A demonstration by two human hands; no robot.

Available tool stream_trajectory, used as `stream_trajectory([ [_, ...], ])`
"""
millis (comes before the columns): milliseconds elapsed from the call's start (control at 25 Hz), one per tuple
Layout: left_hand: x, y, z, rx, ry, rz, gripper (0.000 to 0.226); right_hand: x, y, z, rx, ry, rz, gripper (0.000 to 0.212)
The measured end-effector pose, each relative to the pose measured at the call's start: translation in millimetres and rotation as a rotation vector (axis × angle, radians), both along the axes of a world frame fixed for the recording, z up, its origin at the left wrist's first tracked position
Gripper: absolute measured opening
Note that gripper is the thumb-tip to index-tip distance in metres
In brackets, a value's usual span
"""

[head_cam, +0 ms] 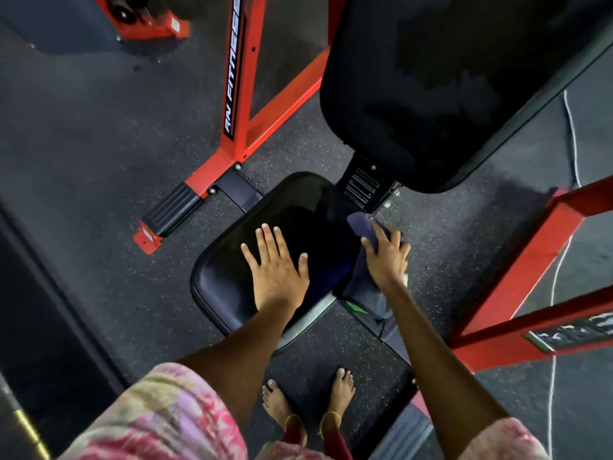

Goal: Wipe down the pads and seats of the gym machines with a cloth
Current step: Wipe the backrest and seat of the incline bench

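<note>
I find my left hand (277, 263) laid flat with fingers spread on the black seat pad (232, 280) at frame centre, holding nothing; I judge it steadies the seat and props my lean. My right hand (386, 252) at about 3 o'clock from it grips the dark blue cloth (360, 224), fingers curled over the bunched fabric against the seat's right edge, by the adjustment bracket (363, 185). The black back pad (441, 81) stands at 1 o'clock, inside the red frame (243, 94), and I judge it awaits wiping or inspection.
</note>
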State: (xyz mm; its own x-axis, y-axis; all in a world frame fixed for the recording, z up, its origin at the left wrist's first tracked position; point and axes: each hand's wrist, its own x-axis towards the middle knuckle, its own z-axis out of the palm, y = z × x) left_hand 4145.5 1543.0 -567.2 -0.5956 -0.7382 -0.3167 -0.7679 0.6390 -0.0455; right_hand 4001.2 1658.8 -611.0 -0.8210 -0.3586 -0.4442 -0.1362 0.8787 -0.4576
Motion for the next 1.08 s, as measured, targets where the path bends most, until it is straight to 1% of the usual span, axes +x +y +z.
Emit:
stream_trajectory([
  [80, 0, 0, 1, 0.009, 0.000, 0.005, 0.071, 14, -9, 10, 0.053, -0.006, 0.036, 0.049],
  [160, -1, -1, 2, 0.014, 0.011, 0.022, 0.072, 42, -7, 20, 0.076, 0.079, 0.216, 0.049],
  [240, -3, 0, 4, 0.016, 0.011, 0.026, 0.075, 35, -4, 18, 0.105, 0.175, 0.361, 0.048],
  [280, -3, -1, 4, 0.016, -0.001, 0.024, 0.076, 16, -10, 12, 0.117, 0.165, 0.353, 0.048],
  [360, -4, -3, 1, 0.019, -0.028, 0.021, 0.076, -27, -31, 4, 0.166, 0.044, 0.203, 0.048],
  [400, -3, -3, 0, 0.013, -0.030, 0.020, 0.076, -37, -42, 4, 0.187, 0.002, 0.145, 0.049],
  [440, -4, -3, -1, 0.006, -0.023, 0.019, 0.076, -34, -51, 6, 0.204, 0.009, 0.141, 0.050],
  [480, -3, -3, -1, 0.000, -0.013, 0.017, 0.076, -22, -55, 9, 0.200, 0.050, 0.187, 0.050],
  [560, -2, -2, -2, -0.012, 0.002, 0.023, 0.075, 15, -45, 18, 0.078, 0.184, 0.401, 0.050],
  [600, -2, -2, -4, -0.017, 0.009, 0.025, 0.074, 24, -34, 18, 0.014, 0.244, 0.509, 0.048],
  [640, -2, -2, -4, -0.022, 0.017, 0.025, 0.073, 18, -30, 16, -0.035, 0.275, 0.571, 0.047],
  [680, -3, -1, -5, -0.025, 0.028, 0.027, 0.072, 1, -35, 11, -0.035, 0.287, 0.570, 0.046],
  [760, -3, -2, -8, -0.027, 0.048, 0.024, 0.071, -35, -59, 1, 0.098, 0.217, 0.400, 0.048],
  [800, -2, -2, -10, -0.031, 0.056, 0.019, 0.070, -42, -72, -2, 0.166, 0.173, 0.332, 0.049],
  [840, -1, -2, -11, -0.034, 0.059, 0.014, 0.070, -39, -83, -3, 0.201, 0.179, 0.324, 0.049],
  [880, -1, -2, -10, -0.035, 0.061, 0.015, 0.070, -29, -91, 0, 0.165, 0.219, 0.372, 0.048],
  [920, -1, -3, -10, -0.032, 0.065, 0.017, 0.070, -17, -93, 3, 0.072, 0.272, 0.466, 0.047],
  [1000, -2, -3, -10, -0.032, 0.072, 0.014, 0.070, -3, -82, 4, -0.068, 0.347, 0.712, 0.050],
  [1040, -2, -3, -10, -0.033, 0.073, 0.010, 0.070, -15, -80, 2, -0.089, 0.345, 0.795, 0.050],
  [1080, -2, -2, -10, -0.032, 0.077, 0.010, 0.070, -34, -86, -2, -0.074, 0.319, 0.798, 0.048],
])
